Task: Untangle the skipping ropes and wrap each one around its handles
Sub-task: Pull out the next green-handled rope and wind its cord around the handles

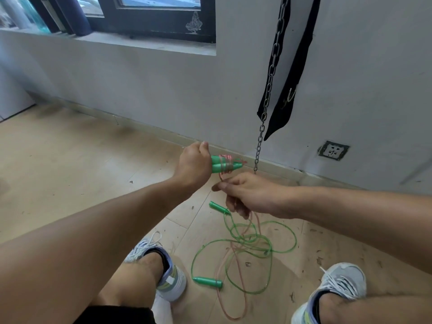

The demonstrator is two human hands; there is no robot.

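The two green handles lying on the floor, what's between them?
In the head view, tangled loops of the green rope and the pink rope lie between the upper handle and the lower handle.

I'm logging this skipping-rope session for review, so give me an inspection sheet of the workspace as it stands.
Surface: wooden floor, scuffed and speckled with dark bits.
Job's things: pink rope partly wound round a pair of green handles; its slack trails to the floor, crossing the green rope, which lies loose with both its handles on the floor.
Clutter: nothing seen.
Grippers: left hand grips the paired handles; right hand pinches the pink rope.
Cables: metal chain hanging beside black straps.
Surroundings: white wall, window sill, wall socket.
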